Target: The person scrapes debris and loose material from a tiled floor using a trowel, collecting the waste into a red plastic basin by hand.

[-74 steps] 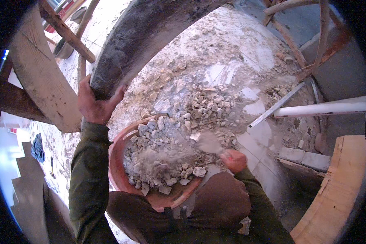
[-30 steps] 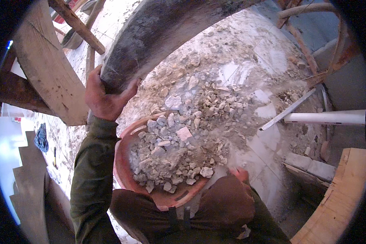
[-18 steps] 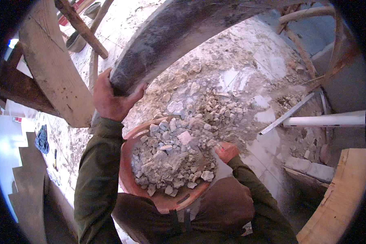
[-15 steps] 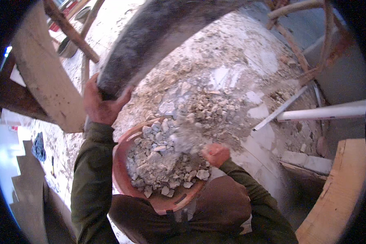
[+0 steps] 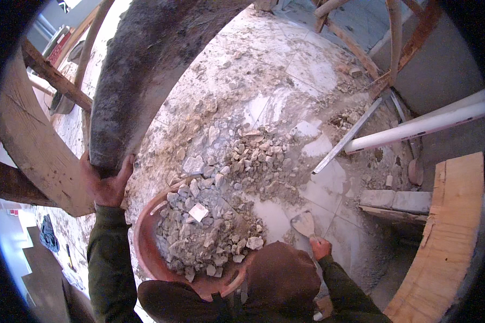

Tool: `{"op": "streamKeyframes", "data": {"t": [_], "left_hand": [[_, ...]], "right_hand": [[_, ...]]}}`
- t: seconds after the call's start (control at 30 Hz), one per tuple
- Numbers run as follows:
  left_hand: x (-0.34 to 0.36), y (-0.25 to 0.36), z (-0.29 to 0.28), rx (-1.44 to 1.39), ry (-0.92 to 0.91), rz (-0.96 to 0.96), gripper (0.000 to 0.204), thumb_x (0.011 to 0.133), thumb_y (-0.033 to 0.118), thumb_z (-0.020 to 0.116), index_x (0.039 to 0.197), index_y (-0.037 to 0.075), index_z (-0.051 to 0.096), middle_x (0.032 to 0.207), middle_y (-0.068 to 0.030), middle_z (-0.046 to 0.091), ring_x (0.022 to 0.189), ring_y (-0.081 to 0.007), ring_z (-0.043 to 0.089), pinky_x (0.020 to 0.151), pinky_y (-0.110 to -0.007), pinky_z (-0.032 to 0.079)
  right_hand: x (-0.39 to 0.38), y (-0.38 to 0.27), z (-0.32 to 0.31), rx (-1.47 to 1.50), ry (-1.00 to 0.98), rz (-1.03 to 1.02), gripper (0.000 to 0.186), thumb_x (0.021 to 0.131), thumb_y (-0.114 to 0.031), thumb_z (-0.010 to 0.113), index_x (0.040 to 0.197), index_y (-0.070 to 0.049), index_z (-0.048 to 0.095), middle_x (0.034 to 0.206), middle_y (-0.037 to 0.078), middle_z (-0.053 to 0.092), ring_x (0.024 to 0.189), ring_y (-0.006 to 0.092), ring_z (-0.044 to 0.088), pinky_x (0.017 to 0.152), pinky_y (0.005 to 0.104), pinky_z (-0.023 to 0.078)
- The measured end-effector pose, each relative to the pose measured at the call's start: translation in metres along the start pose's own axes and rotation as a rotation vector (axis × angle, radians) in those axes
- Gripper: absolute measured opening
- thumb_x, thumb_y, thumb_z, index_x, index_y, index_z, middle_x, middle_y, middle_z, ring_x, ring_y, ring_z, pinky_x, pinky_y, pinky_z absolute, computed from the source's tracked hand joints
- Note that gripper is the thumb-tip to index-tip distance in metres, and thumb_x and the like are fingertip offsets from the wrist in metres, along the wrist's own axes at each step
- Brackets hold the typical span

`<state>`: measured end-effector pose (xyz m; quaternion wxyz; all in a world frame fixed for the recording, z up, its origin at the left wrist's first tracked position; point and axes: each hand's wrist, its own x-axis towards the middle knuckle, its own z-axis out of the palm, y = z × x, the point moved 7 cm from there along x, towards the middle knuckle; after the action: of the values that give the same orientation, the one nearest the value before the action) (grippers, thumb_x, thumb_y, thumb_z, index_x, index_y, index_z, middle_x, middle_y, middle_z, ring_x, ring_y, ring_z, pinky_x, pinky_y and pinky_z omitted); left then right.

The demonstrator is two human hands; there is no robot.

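My left hand (image 5: 110, 183) grips the lower end of a long dark grey board (image 5: 140, 81), thick and dusty, which rises to the top of the view and looks bent. My right hand (image 5: 321, 247) is closed round the handle of a scraper (image 5: 303, 223), whose flat blade lies over the dusty floor tiles. Between my arms stands a reddish-brown tub (image 5: 144, 237), heaped with broken rubble (image 5: 210, 237) and a pale tile piece (image 5: 198, 212). More rubble (image 5: 256, 156) is piled on the floor just beyond the tub.
A white pipe (image 5: 415, 132) and a metal strip (image 5: 347, 134) reach in from the right. Wooden poles (image 5: 355, 51) stand at the far right. Light wooden boards (image 5: 442, 231) lie at the near right and a pale plank (image 5: 40, 145) at the left. Grit covers the floor (image 5: 237, 59).
My right hand has pulled back from the tub's far side to the right, with the scraper now plainly seen. My left hand still holds the board. The whole view has shifted.
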<state>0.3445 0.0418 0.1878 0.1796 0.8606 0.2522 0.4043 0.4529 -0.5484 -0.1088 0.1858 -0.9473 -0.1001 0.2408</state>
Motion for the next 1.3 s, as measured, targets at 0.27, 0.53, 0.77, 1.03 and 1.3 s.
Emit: {"op": "streamKeyframes", "data": {"t": [0.27, 0.53, 0.77, 1.03, 1.3], "left_hand": [[0.000, -0.008, 0.003, -0.022, 0.027, -0.016, 0.077, 0.058, 0.025, 0.082, 0.115, -0.001, 0.037, 0.103, -0.0130, 0.049, 0.093, -0.0203, 0.052, 0.080, -0.032, 0.044], [0.005, 0.007, -0.006, 0.159, 0.043, 0.076, 0.073, 0.057, 0.026, 0.082, 0.111, 0.000, 0.042, 0.097, -0.0132, 0.052, 0.089, -0.0209, 0.054, 0.076, -0.033, 0.046], [0.007, 0.016, -0.005, 0.032, 0.057, 0.020, 0.071, 0.057, 0.029, 0.082, 0.109, 0.000, 0.043, 0.093, -0.0141, 0.054, 0.085, -0.0228, 0.055, 0.074, -0.033, 0.046], [0.005, 0.011, -0.011, 0.046, 0.054, 0.047, 0.068, 0.059, 0.024, 0.081, 0.109, -0.001, 0.043, 0.096, -0.0141, 0.052, 0.088, -0.0211, 0.054, 0.076, -0.033, 0.046], [0.002, 0.002, 0.000, 0.109, 0.056, 0.065, 0.070, 0.058, 0.026, 0.081, 0.110, -0.001, 0.042, 0.096, -0.0133, 0.052, 0.087, -0.0213, 0.054, 0.076, -0.032, 0.045]], "right_hand": [[0.202, -0.098, 0.048, 0.176, 0.190, -0.078, 0.039, 0.076, -0.039, 0.055, 0.074, 0.000, 0.058, 0.073, 0.024, 0.057, 0.069, 0.0401, 0.055, 0.062, 0.0457, 0.043], [0.185, -0.131, 0.024, 0.308, 0.111, -0.110, 0.039, 0.075, -0.036, 0.056, 0.096, -0.004, 0.062, 0.085, 0.020, 0.062, 0.081, 0.0332, 0.059, 0.071, 0.0387, 0.046], [0.053, -0.225, 0.042, 0.062, -0.012, -1.019, 0.019, 0.072, -0.027, 0.062, 0.079, -0.010, 0.059, 0.077, 0.012, 0.057, 0.066, 0.0297, 0.056, 0.053, 0.0399, 0.045], [0.019, -0.067, 0.008, 0.078, 0.047, -0.261, 0.029, 0.077, -0.033, 0.058, 0.088, -0.007, 0.064, 0.079, 0.019, 0.061, 0.075, 0.0354, 0.059, 0.065, 0.0395, 0.048], [0.130, -0.099, 0.057, -0.022, 0.035, -0.265, 0.040, 0.076, -0.042, 0.056, 0.079, -0.002, 0.060, 0.077, 0.023, 0.057, 0.076, 0.0403, 0.055, 0.064, 0.0460, 0.043]]}}
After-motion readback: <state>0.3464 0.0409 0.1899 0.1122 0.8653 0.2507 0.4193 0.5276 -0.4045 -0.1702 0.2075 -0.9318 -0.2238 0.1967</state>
